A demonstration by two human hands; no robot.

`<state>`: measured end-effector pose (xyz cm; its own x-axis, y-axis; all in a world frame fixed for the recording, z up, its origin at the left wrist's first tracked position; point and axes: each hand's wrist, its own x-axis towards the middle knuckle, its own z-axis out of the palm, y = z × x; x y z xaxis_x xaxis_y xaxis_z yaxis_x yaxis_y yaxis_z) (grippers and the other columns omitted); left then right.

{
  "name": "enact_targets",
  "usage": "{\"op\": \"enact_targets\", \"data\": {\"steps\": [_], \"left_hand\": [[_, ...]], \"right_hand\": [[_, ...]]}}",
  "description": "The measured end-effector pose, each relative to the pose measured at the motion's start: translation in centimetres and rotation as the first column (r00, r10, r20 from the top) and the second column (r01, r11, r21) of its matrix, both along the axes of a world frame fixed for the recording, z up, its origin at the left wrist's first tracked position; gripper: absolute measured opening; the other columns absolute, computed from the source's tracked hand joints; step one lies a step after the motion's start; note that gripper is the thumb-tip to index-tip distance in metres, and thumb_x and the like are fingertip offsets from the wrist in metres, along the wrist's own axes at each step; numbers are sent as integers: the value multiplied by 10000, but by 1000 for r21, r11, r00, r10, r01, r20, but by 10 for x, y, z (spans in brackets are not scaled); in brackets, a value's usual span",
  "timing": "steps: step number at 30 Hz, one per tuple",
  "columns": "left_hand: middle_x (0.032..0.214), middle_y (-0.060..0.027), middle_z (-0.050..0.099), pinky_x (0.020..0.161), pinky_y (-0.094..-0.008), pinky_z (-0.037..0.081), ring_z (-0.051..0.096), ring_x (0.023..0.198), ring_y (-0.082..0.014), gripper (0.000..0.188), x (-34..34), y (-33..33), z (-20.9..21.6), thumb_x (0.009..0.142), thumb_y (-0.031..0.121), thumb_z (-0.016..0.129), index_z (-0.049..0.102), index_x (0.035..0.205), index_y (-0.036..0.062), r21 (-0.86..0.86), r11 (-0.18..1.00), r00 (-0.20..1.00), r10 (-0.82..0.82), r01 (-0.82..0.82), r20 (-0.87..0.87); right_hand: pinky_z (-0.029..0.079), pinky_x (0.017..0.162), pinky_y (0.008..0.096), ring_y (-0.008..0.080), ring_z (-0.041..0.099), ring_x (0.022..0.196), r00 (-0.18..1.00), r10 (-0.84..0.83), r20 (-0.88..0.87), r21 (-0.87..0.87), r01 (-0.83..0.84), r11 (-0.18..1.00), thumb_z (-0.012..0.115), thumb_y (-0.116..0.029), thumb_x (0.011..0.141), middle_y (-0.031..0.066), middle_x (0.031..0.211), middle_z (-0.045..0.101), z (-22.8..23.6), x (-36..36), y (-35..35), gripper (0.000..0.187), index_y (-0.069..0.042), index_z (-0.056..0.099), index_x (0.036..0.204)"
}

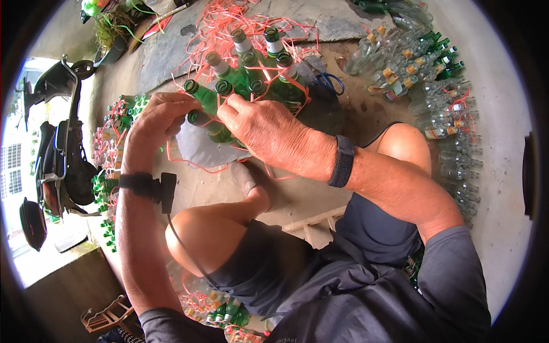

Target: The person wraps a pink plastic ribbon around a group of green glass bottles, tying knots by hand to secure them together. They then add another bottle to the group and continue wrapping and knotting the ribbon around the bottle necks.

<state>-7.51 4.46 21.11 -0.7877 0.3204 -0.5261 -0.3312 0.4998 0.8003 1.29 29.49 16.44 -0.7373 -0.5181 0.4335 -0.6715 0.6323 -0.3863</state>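
In front of me stands a cluster of empty green glass bottles (233, 77), several with white neck labels. Pink-red plastic strap (294, 81) runs around and between their necks. At the cluster's left side, my left hand (160, 117) is closed in a pinch on the strap beside a bottle neck. Across the near bottles reaches my right hand (269, 128), its thumb and fingers pinched on strap too. The exact grip of both is partly hidden by the fingers. A loose length of strap hangs below my left hand.
A tangle of pink-red strap (214, 26) lies behind the bottles. Blue-handled scissors (331, 84) rest to their right. Many clear and green bottles (412, 71) line the right wall; bundled green bottles (121, 111) stand at left. A motorcycle (63, 154) is beyond. My knees flank the work.
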Motion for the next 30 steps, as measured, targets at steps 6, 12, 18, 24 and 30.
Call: {"op": "enact_targets", "data": {"steps": [6, 12, 18, 24, 30], "left_hand": [[606, 112, 469, 458, -231, 223, 341, 489, -1, 174, 12, -5, -8, 965, 207, 730, 784, 1017, 50, 63, 994, 995, 94, -93, -28], [597, 124, 471, 459, -219, 237, 339, 495, 13, 203, 25, -3, -15, 997, 188, 695, 789, 1086, 33, 72, 993, 982, 101, -90, -159], [592, 117, 484, 456, -223, 263, 351, 485, 8, 243, 40, 5, -14, 1018, 215, 678, 779, 1109, 14, -12, 996, 965, 77, -83, -251], [599, 131, 432, 449, -221, 221, 310, 494, 9, 256, 67, 23, -19, 1017, 230, 698, 774, 1094, -1, 97, 974, 937, 226, -207, -267], [720, 12, 646, 567, -262, 421, 520, 664, -58, 326, 104, 59, -32, 957, 229, 735, 780, 1068, -74, 77, 889, 829, 450, -451, -332]], "right_hand": [[595, 629, 400, 331, 703, 783, 999, 34, -40, -31, -35, 999, 651, -11, 853, 168, 992, 576, 1, -1, 0, 262, 29, 566, 1097], [611, 718, 361, 286, 721, 880, 996, 63, 65, -2, -63, 998, 711, -6, 754, 149, 1050, 617, 4, -2, 3, 371, 24, 602, 1107], [602, 728, 417, 330, 713, 881, 991, 102, 88, -36, -100, 994, 695, -5, 781, 150, 1017, 637, 6, -9, 8, 316, 3, 606, 1084], [591, 764, 468, 371, 705, 897, 978, 196, 72, -84, -190, 978, 688, -12, 822, 148, 1000, 655, 8, -24, 28, 204, -30, 638, 1019], [533, 809, 480, 410, 647, 977, 945, 317, 86, 0, -318, 948, 706, 28, 820, 160, 1006, 620, 11, -45, 51, 240, -29, 617, 1036]]}}
